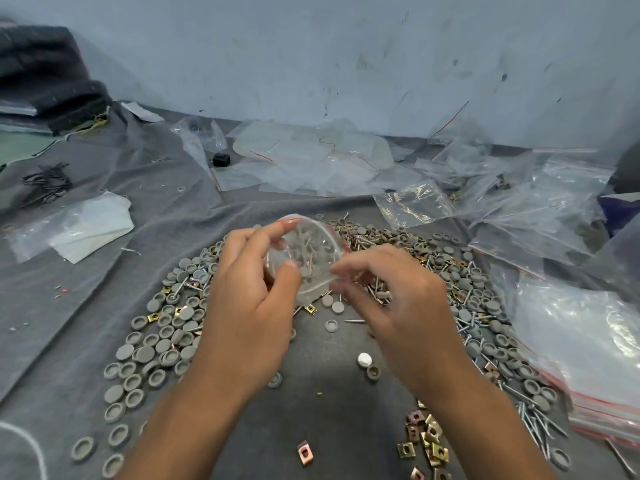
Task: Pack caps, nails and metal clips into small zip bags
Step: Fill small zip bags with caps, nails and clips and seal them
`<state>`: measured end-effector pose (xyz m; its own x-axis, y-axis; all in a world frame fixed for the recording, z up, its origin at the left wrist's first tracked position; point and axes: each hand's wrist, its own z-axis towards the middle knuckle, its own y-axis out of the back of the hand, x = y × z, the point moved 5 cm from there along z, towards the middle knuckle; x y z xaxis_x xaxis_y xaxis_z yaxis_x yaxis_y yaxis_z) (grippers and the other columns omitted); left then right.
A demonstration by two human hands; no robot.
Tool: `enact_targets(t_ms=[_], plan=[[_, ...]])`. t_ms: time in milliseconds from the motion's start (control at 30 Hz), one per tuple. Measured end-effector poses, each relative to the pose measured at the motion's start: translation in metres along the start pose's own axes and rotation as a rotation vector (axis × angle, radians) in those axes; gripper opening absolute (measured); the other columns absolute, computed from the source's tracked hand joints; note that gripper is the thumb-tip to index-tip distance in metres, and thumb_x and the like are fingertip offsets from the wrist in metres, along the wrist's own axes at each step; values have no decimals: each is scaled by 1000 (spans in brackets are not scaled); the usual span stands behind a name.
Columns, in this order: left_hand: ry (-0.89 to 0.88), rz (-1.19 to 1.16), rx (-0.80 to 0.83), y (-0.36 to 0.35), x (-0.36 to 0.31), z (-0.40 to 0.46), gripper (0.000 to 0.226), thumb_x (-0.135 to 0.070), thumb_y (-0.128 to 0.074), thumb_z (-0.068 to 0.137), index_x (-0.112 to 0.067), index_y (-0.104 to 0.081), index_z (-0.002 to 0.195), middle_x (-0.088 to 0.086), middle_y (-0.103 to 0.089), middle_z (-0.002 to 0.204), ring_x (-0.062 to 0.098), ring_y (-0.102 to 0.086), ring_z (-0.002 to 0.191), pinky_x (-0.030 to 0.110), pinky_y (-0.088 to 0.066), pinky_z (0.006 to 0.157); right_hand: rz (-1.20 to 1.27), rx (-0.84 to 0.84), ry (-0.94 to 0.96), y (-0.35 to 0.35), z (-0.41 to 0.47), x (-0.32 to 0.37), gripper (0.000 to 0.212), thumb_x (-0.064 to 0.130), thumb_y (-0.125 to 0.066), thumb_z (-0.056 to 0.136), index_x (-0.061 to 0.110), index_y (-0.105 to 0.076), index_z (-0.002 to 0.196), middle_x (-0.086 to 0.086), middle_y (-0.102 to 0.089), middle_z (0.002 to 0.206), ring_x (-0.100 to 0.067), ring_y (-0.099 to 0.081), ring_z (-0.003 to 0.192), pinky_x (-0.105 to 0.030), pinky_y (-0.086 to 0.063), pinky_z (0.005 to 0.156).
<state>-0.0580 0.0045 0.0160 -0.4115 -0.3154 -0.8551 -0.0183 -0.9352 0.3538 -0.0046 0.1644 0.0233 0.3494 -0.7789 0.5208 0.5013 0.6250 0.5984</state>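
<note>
Both hands held a small zip bag (308,258) open at frame centre.

The left hand (249,306) gripped one rim, the right hand (391,299) pinched the other; grey caps (152,341) lay beneath.

Two bare forearms, no sleeves; left hand (242,306) and right hand (398,299) ungloved, short plain nails.

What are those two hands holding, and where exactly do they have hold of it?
A small zip bag, open-mouthed. The left hand pinches its near-left rim; the right hand pinches its right rim.
</note>
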Motion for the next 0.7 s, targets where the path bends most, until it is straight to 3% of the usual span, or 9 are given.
enact_targets(t_ms=[67, 133, 267, 367, 433, 533, 633, 700], plan=[[-54, -29, 0, 0, -6, -2, 43, -50, -40, 95, -40, -58, 132, -18, -51, 115, 5, -58, 94, 12, -41, 81, 93, -72, -10, 10, 1, 0, 12, 28, -68, 94, 22, -72, 103, 14, -67, 95, -6, -63, 91, -18, -48, 80], [-119, -49, -13, 1, -11, -4, 42, -53, -37, 97, -37, -62, 127, -14, -52, 119, 6, -56, 111, 10, -40, 89, 204, -103, -58, 19, 2, -1, 13, 32, -64, 97, 27, -71, 107, 14, -67, 96, -10, -64, 93, -16, -46, 78], [-192, 30, -53, 1, -12, -3, 25, -45, -44, 96, -40, -66, 105, -15, -47, 118, 12, -49, 126, 26, -39, 101, 432, -143, -176, 32, -3, -9, 18, 35, -61, 98, 37, -71, 113, 14, -68, 98, -10, -64, 89, -19, -51, 74], [-214, 22, -51, 0, -10, -1, 17, -42, -50, 96, -41, -68, 98, -20, -54, 119, 10, -54, 122, 19, -40, 99, 508, -163, -265, 33, -10, -17, 23, 41, -63, 96, 42, -65, 119, 12, -69, 98, -7, -65, 87, -17, -51, 73], [-177, -118, -25, -1, -7, 1, 8, -40, -61, 94, -40, -68, 98, -15, -68, 108, 8, -64, 105, 16, -47, 87, 575, -195, -356, 32, -13, -25, 25, 43, -66, 93, 38, -63, 117, 8, -72, 102, -8, -68, 93, -22, -55, 80], [-125, -331, -53, 0, -5, 2, 19, -33, -76, 85, -35, -67, 102, -3, -74, 96, 11, -70, 90, 17, -53, 76, 670, -233, -426, 34, -14, -34, 16, 33, -67, 90, 24, -69, 104, 4, -74, 99, -7, -70, 92, -23, -57, 81], [-156, -420, -103, 0, -8, 1, 25, -24, -80, 84, -30, -65, 102, 1, -75, 93, 11, -71, 83, 13, -53, 69, 668, -203, -447, 35, -14, -37, 16, 38, -66, 88, 27, -71, 97, 1, -73, 94, -10, -69, 89, -20, -54, 79], [-159, -437, -102, -1, -7, 1, 23, -29, -80, 86, -30, -64, 103, 2, -75, 93, 10, -71, 83, 13, -53, 68, 660, -175, -454, 34, -15, -38, 16, 41, -65, 88, 29, -71, 96, 2, -72, 93, -10, -67, 87, -19, -53, 78]])
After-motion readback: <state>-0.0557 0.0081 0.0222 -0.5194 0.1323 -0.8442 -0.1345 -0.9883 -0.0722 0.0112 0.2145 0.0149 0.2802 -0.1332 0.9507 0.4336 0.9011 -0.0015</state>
